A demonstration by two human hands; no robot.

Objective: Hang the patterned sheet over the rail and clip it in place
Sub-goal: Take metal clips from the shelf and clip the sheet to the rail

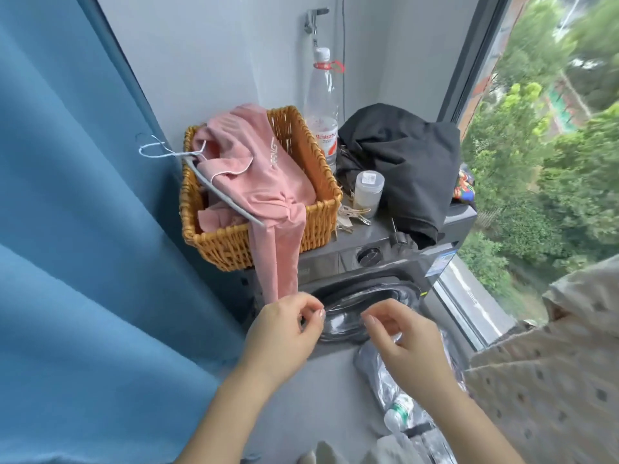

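The patterned sheet (552, 370), beige with small dark dots, hangs at the lower right by the window; the rail it hangs from is out of view. My left hand (284, 333) and my right hand (405, 343) hover side by side in front of the washing machine door (365, 306), fingers loosely curled, holding nothing. Several wooden clothes pegs (351, 216) lie on the machine's top next to a small clear jar (368, 192). Neither hand touches the sheet or the pegs.
A wicker basket (231, 242) holding pink clothes (264, 182) and a grey hanger (214, 182) stands on the washing machine. Behind are a tall plastic bottle (321, 105) and a black garment (402, 162). A blue curtain (73, 229) fills the left; plastic bottles (398, 403) lie below.
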